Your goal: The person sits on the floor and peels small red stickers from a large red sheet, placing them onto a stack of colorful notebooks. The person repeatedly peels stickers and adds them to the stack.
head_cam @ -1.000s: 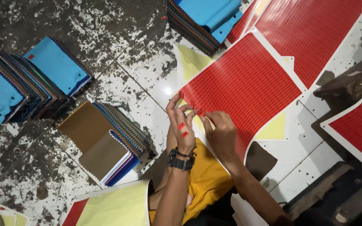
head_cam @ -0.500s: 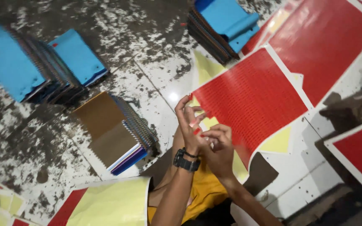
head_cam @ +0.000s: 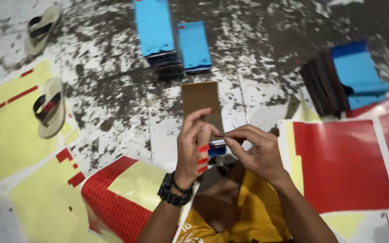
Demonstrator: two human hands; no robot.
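red sticker strips [head_cam: 203, 158] on left hand [head_cam: 193, 148] fingers | right hand [head_cam: 255, 153] pinching, item hidden | notebook stack [head_cam: 203, 105] half covered

Booklet stack [head_cam: 201, 101] beyond hands; sandals [head_cam: 49, 107] far left.
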